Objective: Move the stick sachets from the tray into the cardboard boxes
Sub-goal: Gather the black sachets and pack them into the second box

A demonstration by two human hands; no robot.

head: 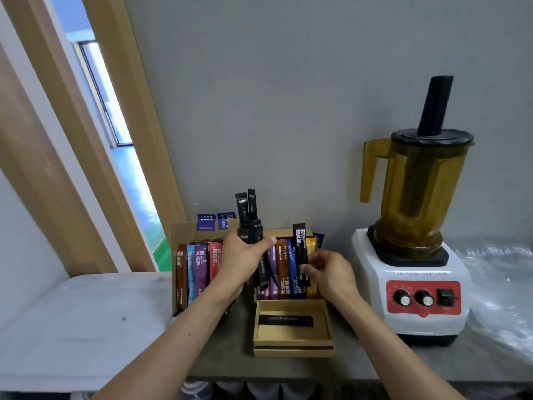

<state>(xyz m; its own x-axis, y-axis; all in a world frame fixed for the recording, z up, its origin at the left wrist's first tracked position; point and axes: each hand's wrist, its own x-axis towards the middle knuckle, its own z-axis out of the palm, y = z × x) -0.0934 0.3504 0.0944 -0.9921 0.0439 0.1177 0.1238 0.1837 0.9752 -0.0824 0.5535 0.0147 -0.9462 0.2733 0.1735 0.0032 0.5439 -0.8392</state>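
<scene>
Mid-filling: grips a sachet bundle [249, 226] in the left hand [241, 256], pinches one sachet [300, 246] in the right hand [330, 269] at the box [284, 232], needing next an upright slot there.

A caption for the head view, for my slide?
Left hand grips black sachets; right hand pinches a single sachet.

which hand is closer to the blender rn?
Right. The right hand, pinching one black sachet, sits just left of the blender; the left hand, gripping a bunch of black sachets, is farther left.
</scene>
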